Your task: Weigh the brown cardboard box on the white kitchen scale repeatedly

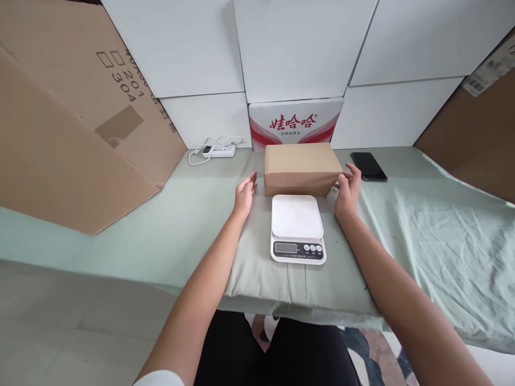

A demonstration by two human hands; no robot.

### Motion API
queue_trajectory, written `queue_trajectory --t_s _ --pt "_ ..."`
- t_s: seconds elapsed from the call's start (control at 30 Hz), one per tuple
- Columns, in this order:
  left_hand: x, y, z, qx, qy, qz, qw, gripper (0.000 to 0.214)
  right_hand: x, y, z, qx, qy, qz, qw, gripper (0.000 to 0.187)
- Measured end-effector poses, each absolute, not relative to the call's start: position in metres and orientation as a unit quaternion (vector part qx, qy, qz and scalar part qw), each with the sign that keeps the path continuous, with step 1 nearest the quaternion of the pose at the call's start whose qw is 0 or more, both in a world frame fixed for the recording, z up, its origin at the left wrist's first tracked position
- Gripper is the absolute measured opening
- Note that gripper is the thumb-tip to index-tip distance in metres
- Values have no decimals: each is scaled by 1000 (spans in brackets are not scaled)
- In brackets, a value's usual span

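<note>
On the worktop (201,214) behind the digital scale (296,217), a cardboard box (303,161) lies lengthwise left to right. Palms face inward, fingers loosely parted, the left hand (244,195) just beside it, the right hand (349,192) touching its right end.

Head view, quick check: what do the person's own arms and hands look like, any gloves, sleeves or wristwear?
The left hand and right hand are ungloved, with no rings, watch or cables visible. Both forearms are bare. A white sleeve shows on the left arm at the bottom edge; on the right arm no sleeve is in view.
</note>
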State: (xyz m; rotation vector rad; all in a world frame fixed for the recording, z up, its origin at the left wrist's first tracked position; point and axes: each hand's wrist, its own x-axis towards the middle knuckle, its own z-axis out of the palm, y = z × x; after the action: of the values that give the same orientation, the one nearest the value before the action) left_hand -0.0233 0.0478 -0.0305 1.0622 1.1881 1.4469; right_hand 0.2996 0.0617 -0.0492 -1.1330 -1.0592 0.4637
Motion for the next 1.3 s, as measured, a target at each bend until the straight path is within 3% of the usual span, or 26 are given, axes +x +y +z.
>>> queue_trajectory --t_s 0.23,0.5,0.83,1.13,1.3 --pt "-18 48 -27 432 458 593 501 54 299 62 -48 -507 -480 223 680 67" --pt "-9 41 -24 456 445 568 521 45 300 63 -51 -505 -521 244 643 75" --pt "-7 41 -28 494 438 562 498 44 294 58 -39 -500 -569 232 610 85" --pt "-6 42 -27 540 446 547 459 52 290 59 -36 -492 -570 234 615 107" --pt "-6 43 -29 549 455 538 449 55 289 56 -35 -492 -570 234 615 107"
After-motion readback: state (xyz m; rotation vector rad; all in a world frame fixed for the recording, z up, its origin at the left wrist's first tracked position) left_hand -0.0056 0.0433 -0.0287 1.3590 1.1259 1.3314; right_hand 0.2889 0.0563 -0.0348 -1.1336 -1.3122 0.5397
